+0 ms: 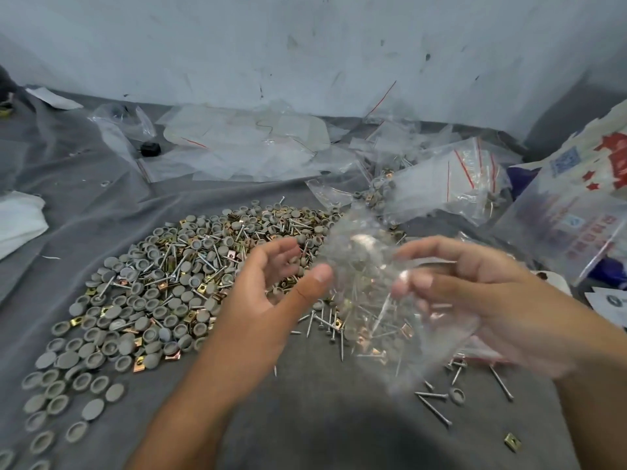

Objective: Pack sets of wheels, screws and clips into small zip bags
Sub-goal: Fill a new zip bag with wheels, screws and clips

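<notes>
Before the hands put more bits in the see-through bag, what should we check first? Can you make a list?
1. Bag held: the right hand pinches the clear zip bag: ok.
2. Bag mouth open: blurred, cannot tell.
3. Left hand free to pick: fingers relaxed, apparently holding nothing: ok.
4. Parts close by: the pile of grey wheels, screws and brass clips lies on the grey cloth beside the left hand: ok.
5. Set complete inside the bag: screws and some clips show through, the count is unclear: cannot tell.
6. Strays: loose screws lie under the bag: not ok.
</notes>
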`<state>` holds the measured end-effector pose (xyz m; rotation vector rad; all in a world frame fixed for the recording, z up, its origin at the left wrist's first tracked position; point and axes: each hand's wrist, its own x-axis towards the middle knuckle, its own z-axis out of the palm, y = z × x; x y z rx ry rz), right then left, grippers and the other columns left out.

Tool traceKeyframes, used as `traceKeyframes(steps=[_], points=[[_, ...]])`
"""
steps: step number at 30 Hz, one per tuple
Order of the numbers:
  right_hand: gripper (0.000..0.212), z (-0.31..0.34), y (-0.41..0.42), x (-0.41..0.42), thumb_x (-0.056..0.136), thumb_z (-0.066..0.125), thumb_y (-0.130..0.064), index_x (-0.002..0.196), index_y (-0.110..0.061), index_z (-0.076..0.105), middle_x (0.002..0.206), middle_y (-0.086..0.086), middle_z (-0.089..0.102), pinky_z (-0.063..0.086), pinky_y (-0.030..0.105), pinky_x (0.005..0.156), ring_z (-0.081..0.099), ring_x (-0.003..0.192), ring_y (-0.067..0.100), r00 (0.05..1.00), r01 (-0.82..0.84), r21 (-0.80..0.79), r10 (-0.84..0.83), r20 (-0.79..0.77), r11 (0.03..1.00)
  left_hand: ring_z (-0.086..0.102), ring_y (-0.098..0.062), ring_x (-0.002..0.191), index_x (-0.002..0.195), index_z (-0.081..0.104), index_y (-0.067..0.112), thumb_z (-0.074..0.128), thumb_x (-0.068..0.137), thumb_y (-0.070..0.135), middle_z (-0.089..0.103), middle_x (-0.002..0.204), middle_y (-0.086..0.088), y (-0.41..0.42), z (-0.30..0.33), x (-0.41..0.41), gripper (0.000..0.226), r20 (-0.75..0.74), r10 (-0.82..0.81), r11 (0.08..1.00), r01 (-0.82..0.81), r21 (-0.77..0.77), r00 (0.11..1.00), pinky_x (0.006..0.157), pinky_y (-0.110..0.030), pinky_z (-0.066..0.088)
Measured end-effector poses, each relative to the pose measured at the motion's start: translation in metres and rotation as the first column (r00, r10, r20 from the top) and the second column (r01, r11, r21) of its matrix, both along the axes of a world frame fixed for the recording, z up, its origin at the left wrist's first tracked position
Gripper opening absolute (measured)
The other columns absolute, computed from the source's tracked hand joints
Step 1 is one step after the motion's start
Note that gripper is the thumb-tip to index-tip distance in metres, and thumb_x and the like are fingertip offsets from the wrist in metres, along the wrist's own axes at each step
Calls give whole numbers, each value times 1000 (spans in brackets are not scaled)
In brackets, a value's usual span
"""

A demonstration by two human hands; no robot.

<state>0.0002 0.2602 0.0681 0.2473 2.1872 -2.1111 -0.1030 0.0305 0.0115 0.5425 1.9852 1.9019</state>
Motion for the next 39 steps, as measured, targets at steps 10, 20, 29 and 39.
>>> traceKeyframes(steps=[10, 20, 29, 39], points=[[52, -37, -53, -52, 75, 74, -18, 125, -10, 61, 110, 12, 77, 60, 28, 72, 75, 92, 18, 999, 47, -316, -43, 21, 948, 65, -5, 66, 93, 70, 16, 73, 74, 35, 73, 76, 1, -28, 9, -30, 27, 226, 343, 882, -395, 256, 912, 58, -18, 52], [49, -68, -94, -77, 58, 88, -36, 96, -17, 63, 76, 3, 77, 49, 15, 51, 67, 59, 6, 933, 295, -223, -330, -143, 929, 56, -5, 80, 87, 59, 37, 73, 80, 57, 61, 85, 18, -18, 0, -9, 26, -618, 190, 892, -398, -216, 763, 66, -12, 37], [16, -71, -102, -77, 77, 81, -28, 87, -22, 70, 85, -1, 76, 56, 22, 64, 75, 80, 14, 957, 185, -198, -223, -188, 962, 66, 7, 77, 93, 76, 33, 75, 87, 35, 70, 77, 27, -38, -3, -15, 6, -625, 112, 872, -378, -311, 773, 67, -6, 44], [15, -102, -86, -74, 91, 74, -37, 105, -37, 69, 94, -20, 63, 51, 27, 80, 59, 88, -1, 997, 3, 825, 64, -47, 565, 70, 2, 63, 97, 47, 35, 67, 95, 22, 73, 78, 8, -46, -3, -19, 25, -506, 376, 845, -511, -157, 777, 53, -10, 46]])
